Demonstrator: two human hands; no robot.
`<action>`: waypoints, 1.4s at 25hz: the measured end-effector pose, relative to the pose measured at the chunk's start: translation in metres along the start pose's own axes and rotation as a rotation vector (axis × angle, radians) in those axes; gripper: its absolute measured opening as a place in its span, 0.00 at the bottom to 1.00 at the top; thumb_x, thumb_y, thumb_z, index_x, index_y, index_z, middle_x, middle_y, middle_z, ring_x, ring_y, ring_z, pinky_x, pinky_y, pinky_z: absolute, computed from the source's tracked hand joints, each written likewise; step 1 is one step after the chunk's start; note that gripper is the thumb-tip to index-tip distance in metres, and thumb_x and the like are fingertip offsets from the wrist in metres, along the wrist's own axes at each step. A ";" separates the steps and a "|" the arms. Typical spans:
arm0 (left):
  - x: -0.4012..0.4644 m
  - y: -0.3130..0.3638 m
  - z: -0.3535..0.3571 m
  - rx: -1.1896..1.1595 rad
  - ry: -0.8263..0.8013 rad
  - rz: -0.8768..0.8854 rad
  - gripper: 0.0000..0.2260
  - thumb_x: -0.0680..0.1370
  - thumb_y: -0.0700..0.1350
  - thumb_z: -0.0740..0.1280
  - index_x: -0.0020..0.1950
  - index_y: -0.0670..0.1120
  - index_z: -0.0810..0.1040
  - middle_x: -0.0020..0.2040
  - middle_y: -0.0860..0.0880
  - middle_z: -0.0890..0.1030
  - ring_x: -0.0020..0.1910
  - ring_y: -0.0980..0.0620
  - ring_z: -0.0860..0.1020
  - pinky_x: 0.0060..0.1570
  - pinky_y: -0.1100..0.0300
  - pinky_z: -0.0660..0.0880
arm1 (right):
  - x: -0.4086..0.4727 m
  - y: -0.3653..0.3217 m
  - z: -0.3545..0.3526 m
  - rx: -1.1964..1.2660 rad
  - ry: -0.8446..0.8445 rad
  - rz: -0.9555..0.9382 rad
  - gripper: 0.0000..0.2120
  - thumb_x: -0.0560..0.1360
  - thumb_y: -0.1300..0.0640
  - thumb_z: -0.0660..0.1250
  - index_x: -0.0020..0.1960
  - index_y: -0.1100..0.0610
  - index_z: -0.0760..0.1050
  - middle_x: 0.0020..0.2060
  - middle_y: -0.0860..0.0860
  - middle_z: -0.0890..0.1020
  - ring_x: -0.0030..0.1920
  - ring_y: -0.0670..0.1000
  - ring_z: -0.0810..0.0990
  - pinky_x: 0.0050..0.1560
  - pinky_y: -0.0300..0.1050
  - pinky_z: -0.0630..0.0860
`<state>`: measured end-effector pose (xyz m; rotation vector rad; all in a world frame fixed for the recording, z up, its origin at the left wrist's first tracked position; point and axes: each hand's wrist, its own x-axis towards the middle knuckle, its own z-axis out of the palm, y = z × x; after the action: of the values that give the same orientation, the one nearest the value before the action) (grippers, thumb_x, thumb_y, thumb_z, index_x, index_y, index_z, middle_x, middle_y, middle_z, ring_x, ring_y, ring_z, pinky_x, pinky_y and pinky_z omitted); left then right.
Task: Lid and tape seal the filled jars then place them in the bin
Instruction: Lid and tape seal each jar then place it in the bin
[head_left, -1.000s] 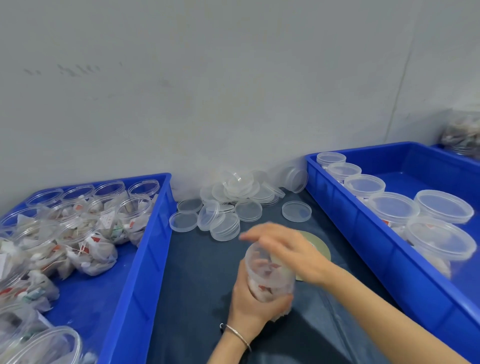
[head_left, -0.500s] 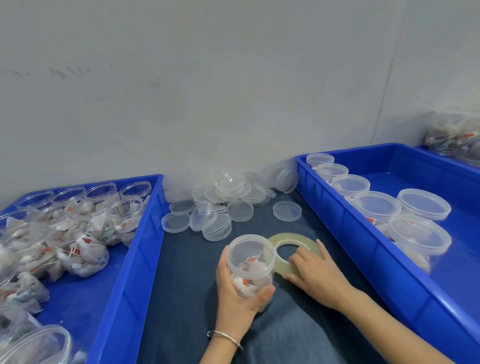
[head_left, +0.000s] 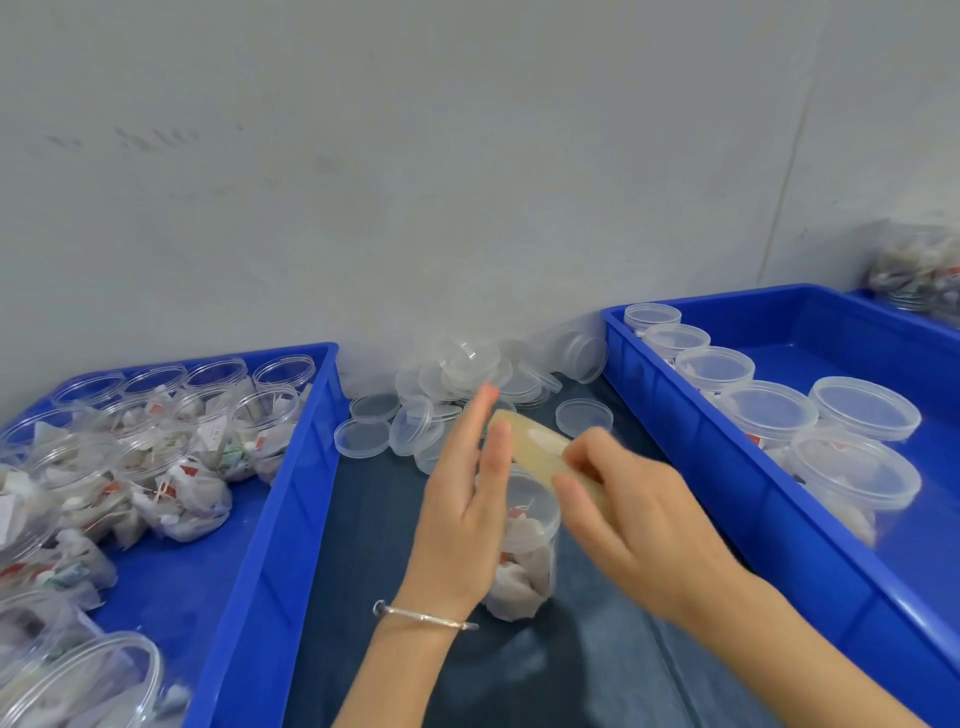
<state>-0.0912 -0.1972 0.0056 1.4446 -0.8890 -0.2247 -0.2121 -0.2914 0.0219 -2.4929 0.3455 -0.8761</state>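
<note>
A clear lidded jar (head_left: 527, 551) filled with white sachets stands on the dark cloth between two blue bins. My right hand (head_left: 631, 525) grips a yellowish roll of tape (head_left: 535, 449) and holds it tilted just above the jar's lid. My left hand (head_left: 467, 499) is beside the jar on its left, fingers straight and pointing up, fingertips touching the roll's left edge. The right bin (head_left: 701, 467) holds several lidded jars (head_left: 852, 467).
A pile of loose clear lids (head_left: 467, 395) lies against the wall behind the jar. The left blue bin (head_left: 291, 499) holds several open jars and sachets. Another bin with jars sits at the far right (head_left: 919, 275).
My right hand lifted the tape roll off the cloth and brought it over the jar. My left hand let go of the jar and straightened up against the roll.
</note>
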 end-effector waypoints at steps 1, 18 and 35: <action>-0.001 0.001 0.002 0.011 -0.028 -0.015 0.27 0.75 0.61 0.55 0.72 0.55 0.65 0.68 0.67 0.67 0.63 0.78 0.63 0.51 0.84 0.62 | -0.002 -0.005 0.002 -0.100 -0.028 -0.014 0.20 0.71 0.35 0.46 0.43 0.50 0.64 0.30 0.44 0.70 0.30 0.50 0.69 0.31 0.42 0.62; -0.032 -0.015 0.036 0.172 0.203 0.157 0.17 0.80 0.41 0.59 0.69 0.49 0.68 0.70 0.55 0.70 0.69 0.63 0.68 0.65 0.59 0.71 | -0.004 0.016 0.032 -0.047 0.049 0.129 0.18 0.78 0.41 0.46 0.43 0.53 0.65 0.33 0.48 0.71 0.35 0.49 0.70 0.39 0.43 0.66; -0.022 -0.006 0.022 -0.148 0.284 0.071 0.08 0.67 0.44 0.71 0.46 0.50 0.83 0.41 0.50 0.84 0.42 0.58 0.82 0.44 0.65 0.78 | -0.020 0.016 0.020 -0.077 0.024 0.007 0.12 0.77 0.44 0.48 0.49 0.50 0.64 0.32 0.45 0.69 0.35 0.47 0.69 0.38 0.36 0.65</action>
<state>-0.1179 -0.2009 -0.0106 1.2674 -0.6760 -0.0293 -0.2163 -0.2909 -0.0105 -2.5522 0.4027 -0.9063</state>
